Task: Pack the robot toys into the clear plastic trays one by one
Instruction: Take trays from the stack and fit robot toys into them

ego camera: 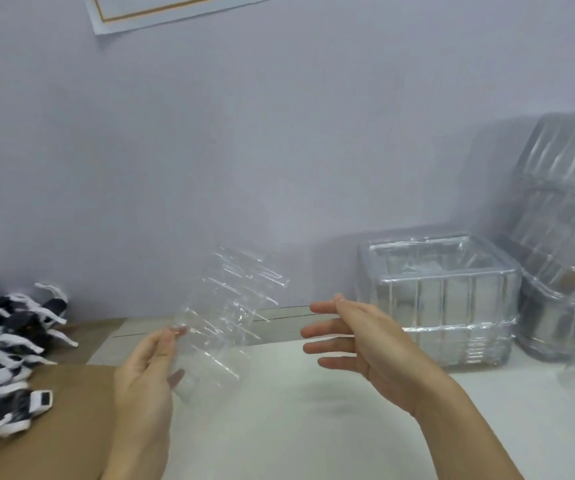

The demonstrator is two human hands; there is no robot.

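Barely started: left hand (145,372) pinches one empty clear tray (225,317), right hand (355,337) released, robot toys (5,344) piled unpacked at 9 o'clock.

Clear plastic tray (230,313) is off the white table (314,427), tilted, its upper end leaning away toward the wall, ribbed moulded cavities visible, nothing in it. Left hand (144,375) pinches its lower left edge; right hand (359,336) sits just right of it, fingers straight, not touching. Robot toys (5,355), black and white with thin white limbs, lie in a loose heap at the table's left edge (individual count not readable, they overlap). Tray stack (442,303), nested clear trays standing upright, is on the table's far right side, well apart from the held tray.
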